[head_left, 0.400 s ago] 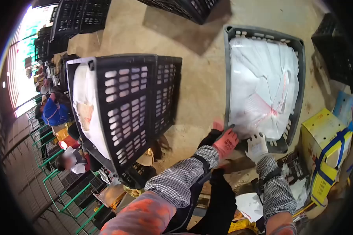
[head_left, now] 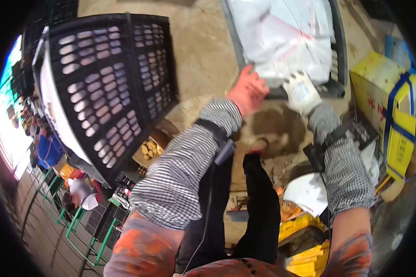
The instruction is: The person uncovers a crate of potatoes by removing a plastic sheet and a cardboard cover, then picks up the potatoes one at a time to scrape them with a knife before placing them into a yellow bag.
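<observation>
A dark plastic crate (head_left: 340, 51) stands on the floor at the top of the view, lined with a white plastic bag (head_left: 293, 37) that has red print and is folded over its contents. My left hand (head_left: 248, 91), in a red-pink glove, is closed on the crate's near left corner. In a white glove, my right hand (head_left: 302, 93) has its fingers hooked over the near rim, right of the middle. What lies under the bag is hidden.
On the left is a stack of black slatted crates (head_left: 101, 78) with pale contents. A yellow carton (head_left: 383, 92) with blue straps stands at the right. Potatoes-like lumps (head_left: 150, 148) show behind the stack, and a person (head_left: 81, 191) is at lower left.
The view has shifted, so the lined crate and both hands sit higher in the picture, and the crate stack is farther left. Both hands stay at the crate's near side.
</observation>
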Demonstrator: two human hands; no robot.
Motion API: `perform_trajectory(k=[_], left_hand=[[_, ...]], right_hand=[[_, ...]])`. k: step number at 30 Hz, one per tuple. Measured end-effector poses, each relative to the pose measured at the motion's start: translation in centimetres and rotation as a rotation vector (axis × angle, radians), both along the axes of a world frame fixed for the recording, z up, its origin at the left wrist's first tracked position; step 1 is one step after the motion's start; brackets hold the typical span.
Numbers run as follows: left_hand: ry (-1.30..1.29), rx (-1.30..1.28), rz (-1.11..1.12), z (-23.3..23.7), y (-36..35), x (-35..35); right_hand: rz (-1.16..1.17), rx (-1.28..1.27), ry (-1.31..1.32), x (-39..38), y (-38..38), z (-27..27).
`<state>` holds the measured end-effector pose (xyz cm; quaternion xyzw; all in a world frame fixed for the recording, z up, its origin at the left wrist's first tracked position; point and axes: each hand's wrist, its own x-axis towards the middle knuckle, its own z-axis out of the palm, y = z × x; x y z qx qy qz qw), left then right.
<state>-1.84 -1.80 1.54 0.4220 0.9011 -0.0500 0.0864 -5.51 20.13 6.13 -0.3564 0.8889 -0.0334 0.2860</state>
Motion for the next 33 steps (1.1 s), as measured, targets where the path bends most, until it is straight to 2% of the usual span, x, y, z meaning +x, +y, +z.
perform_trajectory(k=[1,2,4,5,7,8,9,10,11,12,13,14,16,18,20,23,24,25,27,29,31,32,33], left_hand=[[-0.027,-0.022,-0.005,0.7,0.0,-0.6],[-0.046,-0.046,-0.027,1.3,0.1,-0.8],[-0.092,-0.087,-0.061,2.5,0.0,-1.4],[-0.124,-0.089,-0.06,3.3,0.2,-2.0],[-0.273,-0.034,0.019,5.9,0.8,-3.3],[-0.368,0.009,0.078,6.5,0.6,-3.2],[-0.412,0.056,0.183,3.7,0.1,-2.5],[-0.455,0.109,0.288,1.0,-0.1,-1.9],[-0.463,0.137,0.286,1.1,-0.1,-1.4],[-0.349,0.017,0.198,2.3,-0.1,-1.9],[-0.224,-0.103,0.114,2.7,-0.2,-1.8],[-0.224,-0.084,0.109,2.9,-1.4,-0.8],[-0.119,0.121,0.065,2.5,-5.3,1.1],[-0.124,0.144,0.022,2.3,-9.3,4.0],[0.048,0.409,-0.166,0.8,-14.9,7.4],[-0.059,0.324,-0.065,2.9,-21.4,16.5],[-0.075,0.392,-0.061,3.7,-22.7,19.4],[-0.295,0.179,0.053,4.6,-24.4,22.3],[-0.412,0.093,0.181,6.4,-26.1,28.6],[-0.498,0.06,0.246,7.7,-27.7,34.3],[-0.551,-0.032,0.326,8.4,-28.1,39.0],[-0.545,-0.077,0.361,8.5,-28.2,40.6],[-0.541,-0.127,0.394,8.6,-28.2,41.9]], right_hand=[[0.029,-0.019,0.092,0.4,0.4,-1.4],[-0.016,0.029,-0.006,0.3,0.0,0.1],[-0.089,-0.003,0.011,1.1,0.3,-0.1],[-0.072,-0.004,0.109,1.7,0.5,-1.0],[-0.23,0.086,-0.02,1.5,-0.4,-1.1],[-0.114,0.059,0.153,1.3,-0.8,0.4],[-0.241,-0.025,0.198,2.3,-1.0,0.3],[-0.693,0.024,-0.176,2.5,-0.8,-2.5],[-1.143,0.072,-0.548,3.0,-0.6,-5.0],[-1.151,0.094,-0.534,4.0,-1.3,-3.9],[-0.768,-0.075,0.021,4.2,-2.7,-2.2],[-0.337,-0.227,0.535,5.0,-4.5,-1.0],[-0.391,-0.135,0.482,8.1,-7.9,-0.3],[-0.413,-0.023,0.436,11.5,-10.9,-0.8],[-0.423,0.028,0.34,16.4,-15.3,-0.7],[-0.464,0.046,-0.052,23.2,-22.0,1.4],[-0.471,0.003,0.03,26.5,-24.2,0.6],[-0.475,-0.04,0.112,29.6,-25.9,-0.2],[-0.425,-0.058,-0.085,33.8,-28.0,1.9],[-0.408,-0.024,0.002,40.1,-30.2,0.0],[-0.349,0.055,-0.177,43.5,-31.4,1.3],[-0.318,-0.034,-0.285,44.6,-30.8,1.9],[-0.362,-0.19,-0.17,46.3,-29.8,2.5]])
